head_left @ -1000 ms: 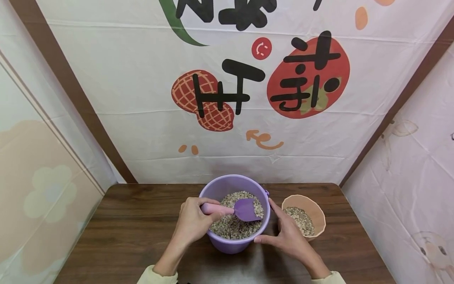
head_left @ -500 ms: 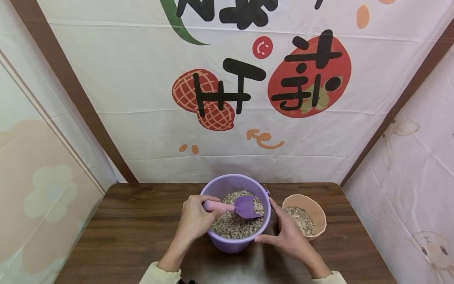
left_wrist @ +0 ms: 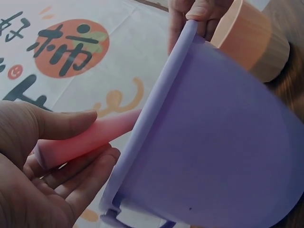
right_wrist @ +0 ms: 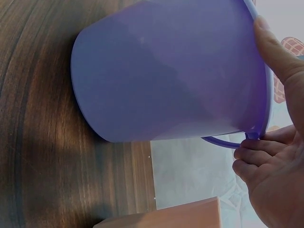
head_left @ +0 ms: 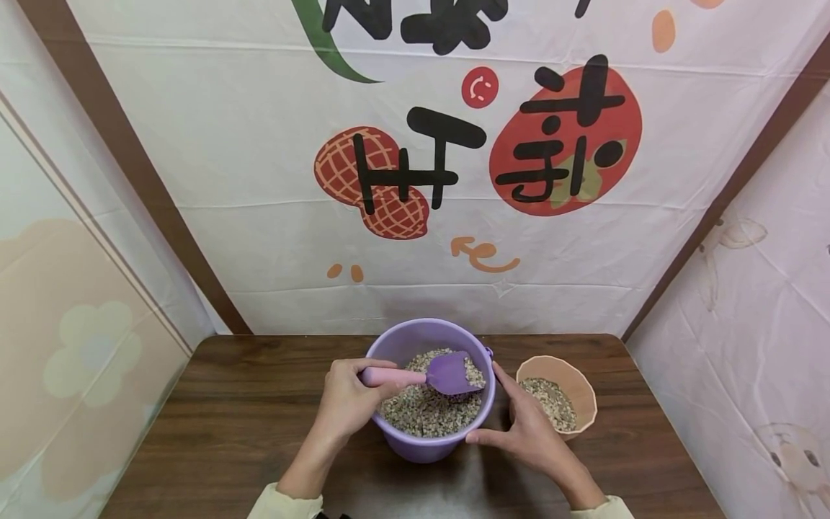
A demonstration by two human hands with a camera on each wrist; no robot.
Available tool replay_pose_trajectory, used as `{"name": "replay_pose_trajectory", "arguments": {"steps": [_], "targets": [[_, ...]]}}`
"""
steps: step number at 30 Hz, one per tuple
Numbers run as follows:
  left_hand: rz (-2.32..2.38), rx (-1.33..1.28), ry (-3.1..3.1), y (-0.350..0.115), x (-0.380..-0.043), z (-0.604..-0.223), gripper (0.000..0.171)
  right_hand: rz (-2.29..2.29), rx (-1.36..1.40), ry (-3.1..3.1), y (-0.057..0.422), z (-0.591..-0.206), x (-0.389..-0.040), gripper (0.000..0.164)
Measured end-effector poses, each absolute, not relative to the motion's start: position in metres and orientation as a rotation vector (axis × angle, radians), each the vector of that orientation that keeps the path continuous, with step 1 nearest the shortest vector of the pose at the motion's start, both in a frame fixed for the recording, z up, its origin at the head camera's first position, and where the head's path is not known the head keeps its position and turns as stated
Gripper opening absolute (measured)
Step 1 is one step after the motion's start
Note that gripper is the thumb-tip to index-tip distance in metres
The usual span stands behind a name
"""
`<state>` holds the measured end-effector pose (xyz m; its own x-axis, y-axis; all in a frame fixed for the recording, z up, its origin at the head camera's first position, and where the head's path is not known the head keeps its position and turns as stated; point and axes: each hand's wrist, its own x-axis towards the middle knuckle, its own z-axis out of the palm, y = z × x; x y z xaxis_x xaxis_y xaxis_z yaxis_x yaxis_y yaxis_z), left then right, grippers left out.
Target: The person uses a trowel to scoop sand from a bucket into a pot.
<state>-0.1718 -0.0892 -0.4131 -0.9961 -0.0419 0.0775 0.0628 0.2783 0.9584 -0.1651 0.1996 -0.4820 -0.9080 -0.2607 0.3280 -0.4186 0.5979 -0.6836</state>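
Note:
My left hand [head_left: 346, 400] holds the pink handle of a small purple shovel [head_left: 447, 373], thumb on one side and fingers beneath. The shovel's blade lies inside a purple bucket [head_left: 421, 450], low over a bed of small, mixed-colour granules [head_left: 431, 414]. Some granules sit at the blade's front edge. My right hand [head_left: 534, 436] grips the bucket's right side, its thumb at the rim [right_wrist: 267, 42] and its fingers by the handle lug. In the left wrist view the bucket wall hides the blade, leaving the pink handle [left_wrist: 90, 137] in sight.
Right of the bucket, behind my right hand, stands a peach-coloured faceted bowl [head_left: 579, 386] partly filled with similar granules. The dark wooden table [head_left: 259, 404] meets a printed white backdrop [head_left: 292, 238] at its far edge.
The shovel blade has lifted slightly, and granules now show at its front edge. My left hand has shifted a little to the left. The right hand stays on the bucket.

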Motion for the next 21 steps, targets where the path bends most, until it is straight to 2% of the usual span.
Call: {"name": "replay_pose_trajectory", "arguments": {"steps": [21], "targets": [[-2.084, 0.034, -2.252, -0.121, -0.161, -0.403, 0.031, 1.190, 0.557, -2.642, 0.199, -0.482, -0.164, 0.119]]}}
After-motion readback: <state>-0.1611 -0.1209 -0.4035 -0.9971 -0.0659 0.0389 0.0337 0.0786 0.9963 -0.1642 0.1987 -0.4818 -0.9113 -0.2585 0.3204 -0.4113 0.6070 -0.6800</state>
